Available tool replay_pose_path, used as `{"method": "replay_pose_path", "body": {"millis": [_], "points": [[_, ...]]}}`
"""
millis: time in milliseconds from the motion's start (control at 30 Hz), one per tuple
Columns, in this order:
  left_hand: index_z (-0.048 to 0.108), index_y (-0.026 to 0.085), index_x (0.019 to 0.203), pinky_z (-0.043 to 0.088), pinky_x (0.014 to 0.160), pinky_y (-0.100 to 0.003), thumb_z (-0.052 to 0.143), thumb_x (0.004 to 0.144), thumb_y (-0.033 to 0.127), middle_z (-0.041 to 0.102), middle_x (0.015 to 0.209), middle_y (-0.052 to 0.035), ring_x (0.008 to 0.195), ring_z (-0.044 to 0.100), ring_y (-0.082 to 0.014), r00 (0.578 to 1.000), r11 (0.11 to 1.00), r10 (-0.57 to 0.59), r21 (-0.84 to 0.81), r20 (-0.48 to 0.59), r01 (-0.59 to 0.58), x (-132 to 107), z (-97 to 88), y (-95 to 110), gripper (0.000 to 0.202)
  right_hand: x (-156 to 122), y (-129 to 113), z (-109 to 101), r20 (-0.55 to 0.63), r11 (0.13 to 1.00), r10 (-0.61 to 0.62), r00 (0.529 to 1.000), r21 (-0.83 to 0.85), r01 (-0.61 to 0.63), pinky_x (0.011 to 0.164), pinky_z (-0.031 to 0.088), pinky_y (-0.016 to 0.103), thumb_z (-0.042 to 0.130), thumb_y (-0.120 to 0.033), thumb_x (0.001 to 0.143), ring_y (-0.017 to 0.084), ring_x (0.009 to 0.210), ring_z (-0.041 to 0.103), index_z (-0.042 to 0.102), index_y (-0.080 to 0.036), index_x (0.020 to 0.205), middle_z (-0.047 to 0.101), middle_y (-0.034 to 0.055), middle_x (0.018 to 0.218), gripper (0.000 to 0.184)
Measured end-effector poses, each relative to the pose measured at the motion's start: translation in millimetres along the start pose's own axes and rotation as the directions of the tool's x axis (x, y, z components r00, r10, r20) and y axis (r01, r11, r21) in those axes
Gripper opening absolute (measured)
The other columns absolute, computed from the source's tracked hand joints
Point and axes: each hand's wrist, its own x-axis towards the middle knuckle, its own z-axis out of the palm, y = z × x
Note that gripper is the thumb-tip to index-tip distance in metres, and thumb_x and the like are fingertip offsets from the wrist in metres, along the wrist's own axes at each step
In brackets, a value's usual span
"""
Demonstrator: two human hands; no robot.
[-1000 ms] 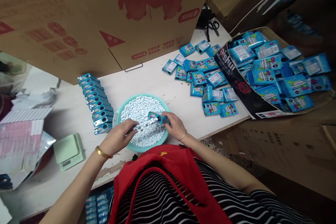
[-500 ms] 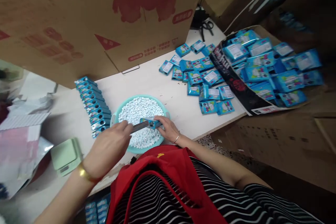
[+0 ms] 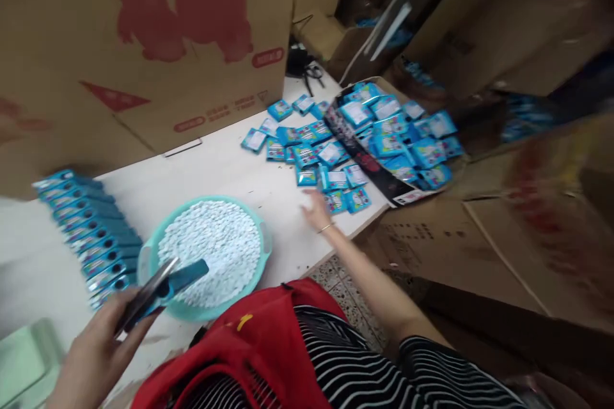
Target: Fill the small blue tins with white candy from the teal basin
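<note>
My left hand [image 3: 103, 339] is closed around a long, dark, shiny tool [image 3: 144, 297] whose exact kind I cannot make out. A small blue packet [image 3: 187, 275] is held along with it, over the near left part of a turquoise basin [image 3: 266, 246]. Small whitish pellets [image 3: 215, 236] fill the basin. Stretched out to the right, my right hand [image 3: 315, 209] is open, its fingers slightly blurred. It is at the near edge of a loose heap of blue packets [image 3: 306, 154], beside the closest ones; whether it touches them is unclear.
A row of blue packets [image 3: 91, 230] stands left of the basin. A pale green scale [image 3: 23, 358] is at the lower left. An open carton [image 3: 371, 169] full of blue packets rests at the table's right edge. A large cardboard box [image 3: 144, 102] walls off the back; scissors [image 3: 314, 73] lie behind.
My right hand has let go of the blue packet and moved right to the heap. The packet is now in my left hand with the dark tool. The view has swung right.
</note>
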Motion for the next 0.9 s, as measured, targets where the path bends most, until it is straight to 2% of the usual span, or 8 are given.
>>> {"method": "replay_pose_path", "body": {"millis": [100,167,300,400,667,800,833,900], "points": [[0.051,0.030,0.103,0.054,0.068,-0.038,0.048,0.081,0.057,0.065,0.088,0.0003,0.076,0.062,-0.0227,0.980,0.979,-0.181,0.076,-0.080,0.187,-38.2,-21.6,-22.7,0.035,20.9,66.4,-31.0,0.081,0.997,0.059,0.995,-0.058,-0.054,0.094,0.042,0.055,0.067,-0.009,0.067,0.036,0.110,0.056,0.054,-0.009,0.116,0.059,0.0255,0.117,0.051],[0.051,0.023,0.102,0.052,0.068,-0.035,0.050,0.081,0.057,0.065,0.088,-0.0041,0.075,0.062,-0.0209,0.955,0.953,-0.273,0.102,-0.114,0.285,-62.9,-24.7,-44.6,0.040,31.4,105.7,-27.0,0.124,0.994,0.072,0.990,-0.092,-0.061,0.093,0.035,0.063,0.069,-0.007,0.064,0.045,0.118,0.050,0.048,-0.002,0.122,0.054,0.0357,0.119,0.062],[0.052,0.018,0.102,0.051,0.071,-0.032,0.052,0.082,0.052,0.066,0.091,-0.0071,0.078,0.062,-0.0197,0.925,0.919,-0.370,0.114,-0.088,0.378,-92.6,-4.5,-92.7,0.040,37.0,156.3,7.8,0.287,0.932,0.047,0.957,-0.358,0.062,0.102,0.033,0.054,0.070,-0.023,0.070,0.042,0.133,0.037,0.034,-0.008,0.141,0.044,0.0322,0.136,0.081],[0.054,0.019,0.101,0.052,0.073,-0.033,0.053,0.081,0.047,0.065,0.090,-0.0059,0.079,0.063,-0.0200,0.926,0.922,-0.376,0.084,-0.033,0.378,-86.5,22.6,-119.8,0.035,33.8,172.5,25.9,0.332,0.912,-0.015,0.943,-0.381,0.149,0.106,0.032,0.056,0.066,-0.026,0.068,0.044,0.135,0.033,0.027,-0.005,0.145,0.037,0.0298,0.144,0.089],[0.049,0.018,0.115,0.055,0.073,-0.038,0.059,0.079,0.037,0.050,0.115,-0.0128,0.088,0.061,-0.0222,0.905,0.920,-0.368,0.055,-0.214,0.387,-45.9,63.2,-150.8,0.042,18.1,153.1,46.5,0.176,0.880,-0.130,0.976,-0.432,0.195,0.090,0.041,0.056,0.058,-0.038,0.074,0.049,0.111,0.054,0.028,-0.002,0.144,0.052,0.0351,0.123,0.084],[0.044,0.013,0.120,0.055,0.068,-0.036,0.061,0.079,0.047,0.051,0.114,-0.0160,0.092,0.060,-0.0241,0.845,0.931,-0.333,-0.005,-0.419,0.364,-52.7,60.8,-130.4,0.057,7.5,109.7,67.5,0.101,0.922,-0.058,0.993,-0.377,0.092,0.081,0.045,0.050,0.060,-0.055,0.075,0.042,0.101,0.059,0.028,-0.005,0.142,0.059,0.0309,0.111,0.089],[0.046,0.013,0.118,0.055,0.070,-0.036,0.057,0.083,0.046,0.054,0.109,-0.0146,0.091,0.060,-0.0234,0.847,0.940,-0.314,-0.016,-0.428,0.340,-54.4,58.6,-121.8,0.050,5.0,97.1,74.2,0.102,0.936,-0.025,0.994,-0.346,0.059,0.082,0.045,0.049,0.064,-0.059,0.071,0.041,0.101,0.059,0.030,-0.006,0.140,0.060,0.0294,0.112,0.093],[0.050,0.016,0.114,0.053,0.079,-0.036,0.046,0.090,0.040,0.060,0.103,-0.0111,0.092,0.061,-0.0217,0.915,0.967,-0.248,-0.021,-0.319,0.255,-54.9,55.1,-103.0,0.034,1.2,73.2,88.0,0.165,0.957,0.063,0.984,-0.288,-0.013,0.083,0.047,0.047,0.066,-0.067,0.063,0.039,0.103,0.058,0.041,-0.007,0.129,0.060,0.0268,0.110,0.093]]}}
